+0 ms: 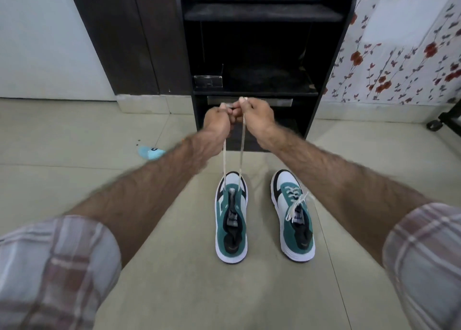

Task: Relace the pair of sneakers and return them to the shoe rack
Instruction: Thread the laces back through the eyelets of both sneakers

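Two green, white and black sneakers stand side by side on the tiled floor, toes pointing at the black shoe rack point(344, 30). The left sneaker point(230, 239) has its tongue bare; a cream lace point(241, 152) runs only through its front eyelets and both ends rise up taut. My left hand point(216, 120) pinches one lace end and my right hand point(257, 116) pinches the other, held close together high above the toe, in front of the rack. The right sneaker point(294, 229) is fully laced and tied with a bow.
A small clear box point(208, 81) sits on the rack's lower shelf at the left. A light-blue object point(151, 152) lies on the floor to the left. A wheeled black base point(446, 120) stands at the right edge by the flowered wall.
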